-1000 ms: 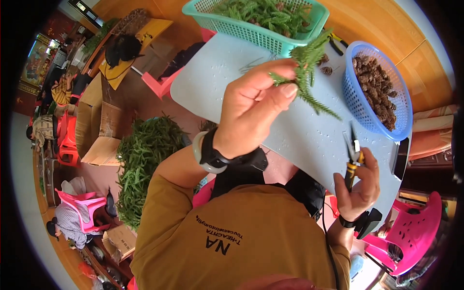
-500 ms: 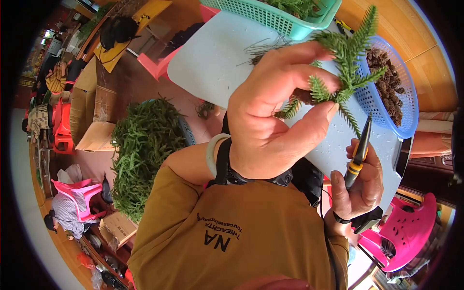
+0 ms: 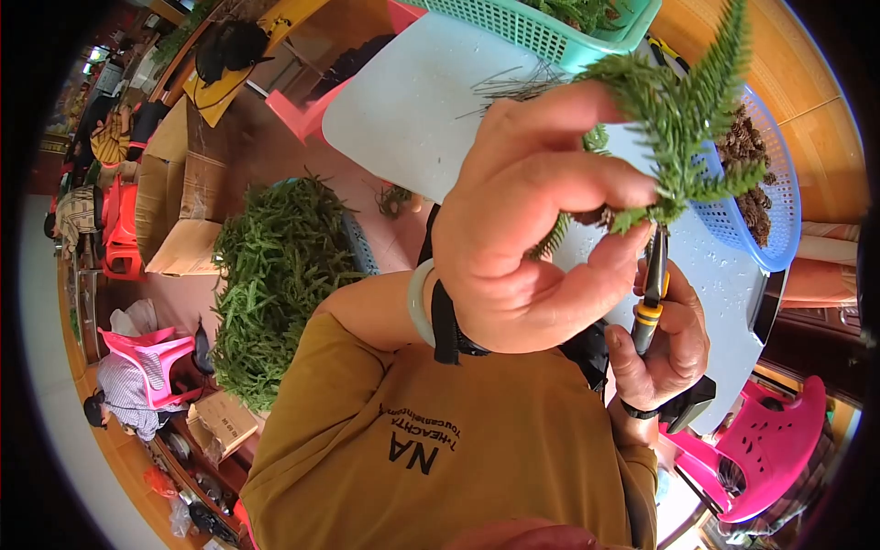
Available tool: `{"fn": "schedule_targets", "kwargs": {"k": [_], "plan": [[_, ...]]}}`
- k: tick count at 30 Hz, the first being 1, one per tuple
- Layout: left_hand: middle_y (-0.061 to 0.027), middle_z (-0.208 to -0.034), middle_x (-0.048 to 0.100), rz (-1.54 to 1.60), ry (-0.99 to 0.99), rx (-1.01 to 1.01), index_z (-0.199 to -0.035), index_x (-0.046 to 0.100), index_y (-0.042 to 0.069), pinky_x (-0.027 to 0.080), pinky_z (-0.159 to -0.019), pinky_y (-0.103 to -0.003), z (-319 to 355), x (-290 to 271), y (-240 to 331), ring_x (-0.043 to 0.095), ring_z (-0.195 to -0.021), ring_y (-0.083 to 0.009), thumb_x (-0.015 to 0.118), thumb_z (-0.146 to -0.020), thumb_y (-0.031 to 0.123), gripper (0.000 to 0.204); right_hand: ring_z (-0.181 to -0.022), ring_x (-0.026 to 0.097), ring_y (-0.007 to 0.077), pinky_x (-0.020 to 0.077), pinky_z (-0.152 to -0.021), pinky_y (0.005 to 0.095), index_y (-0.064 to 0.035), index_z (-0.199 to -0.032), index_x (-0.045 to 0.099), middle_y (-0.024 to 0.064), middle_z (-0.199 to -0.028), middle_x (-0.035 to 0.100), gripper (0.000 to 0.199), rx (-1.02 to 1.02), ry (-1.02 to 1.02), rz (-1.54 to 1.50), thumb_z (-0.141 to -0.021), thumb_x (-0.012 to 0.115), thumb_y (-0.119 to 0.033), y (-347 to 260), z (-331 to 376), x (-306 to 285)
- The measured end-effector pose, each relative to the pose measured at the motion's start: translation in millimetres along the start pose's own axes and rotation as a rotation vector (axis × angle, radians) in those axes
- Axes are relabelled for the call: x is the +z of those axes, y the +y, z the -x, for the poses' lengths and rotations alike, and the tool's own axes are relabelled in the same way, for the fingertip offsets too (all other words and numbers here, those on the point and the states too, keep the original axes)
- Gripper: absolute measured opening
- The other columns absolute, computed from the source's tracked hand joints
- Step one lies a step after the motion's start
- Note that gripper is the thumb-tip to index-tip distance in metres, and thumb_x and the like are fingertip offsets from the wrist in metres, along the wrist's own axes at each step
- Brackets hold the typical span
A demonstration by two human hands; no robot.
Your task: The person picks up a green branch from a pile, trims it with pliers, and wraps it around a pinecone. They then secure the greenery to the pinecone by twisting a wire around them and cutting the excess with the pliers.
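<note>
My left hand (image 3: 541, 229), with a pale bangle and a black strap at the wrist, pinches a green artificial pine sprig (image 3: 686, 128) between thumb and fingers, above the table. Something small and brown shows between those fingers, mostly hidden. My right hand (image 3: 674, 353) is wrapped round long-nosed pliers (image 3: 647, 316) with black and yellow handles. The pliers point up, and their jaws meet the lower end of the sprig by my left thumb. Whether the jaws grip a stem there I cannot tell.
On the pale table (image 3: 394, 110) lie thin dark wires (image 3: 518, 84). A green basket (image 3: 587, 53) of sprigs stands at the far edge, a blue basket (image 3: 779, 211) of pine cones at right. A heap of green sprigs (image 3: 275, 284), a cardboard box (image 3: 188, 243) and a pink chair (image 3: 779, 440) surround me.
The pliers have moved up and left from beside the sprig, and their tips now meet its lower end. My left hand and the sprig have shifted slightly right.
</note>
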State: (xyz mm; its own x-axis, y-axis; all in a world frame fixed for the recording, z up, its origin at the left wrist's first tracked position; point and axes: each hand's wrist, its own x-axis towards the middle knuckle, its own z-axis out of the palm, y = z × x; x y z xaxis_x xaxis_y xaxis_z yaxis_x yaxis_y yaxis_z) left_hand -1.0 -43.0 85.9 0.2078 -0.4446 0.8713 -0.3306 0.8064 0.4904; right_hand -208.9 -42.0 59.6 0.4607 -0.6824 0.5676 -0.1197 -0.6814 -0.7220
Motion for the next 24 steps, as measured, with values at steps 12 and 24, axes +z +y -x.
{"fn": "schedule_targets", "kwargs": {"k": [12,24], "plan": [[-0.0146,-0.116,0.054,-0.107,0.126,0.179,-0.098,0.065,0.005,0.038,-0.062,-0.027,6,3,-6,0.044,-0.077,-0.0163,0.067,-0.064,-0.003,0.036,-0.097,0.061,0.0291,0.0472,-0.084,0.0351,0.0027,-0.086,0.055,0.0293,-0.113,0.056,0.03,0.019,-0.042,-0.127,-0.069,0.079,-0.005,-4,-3,7],[-0.0183,-0.117,0.058,-0.248,0.125,0.267,-0.1,0.066,0.005,0.038,-0.067,-0.03,13,3,4,0.055,-0.078,-0.021,0.07,-0.058,0.002,0.043,-0.092,0.063,0.0273,0.0503,-0.081,0.0367,0.0039,-0.091,0.056,0.0278,-0.108,0.06,0.032,0.139,0.001,-0.424,-0.069,0.079,-0.002,-12,10,13]]}}
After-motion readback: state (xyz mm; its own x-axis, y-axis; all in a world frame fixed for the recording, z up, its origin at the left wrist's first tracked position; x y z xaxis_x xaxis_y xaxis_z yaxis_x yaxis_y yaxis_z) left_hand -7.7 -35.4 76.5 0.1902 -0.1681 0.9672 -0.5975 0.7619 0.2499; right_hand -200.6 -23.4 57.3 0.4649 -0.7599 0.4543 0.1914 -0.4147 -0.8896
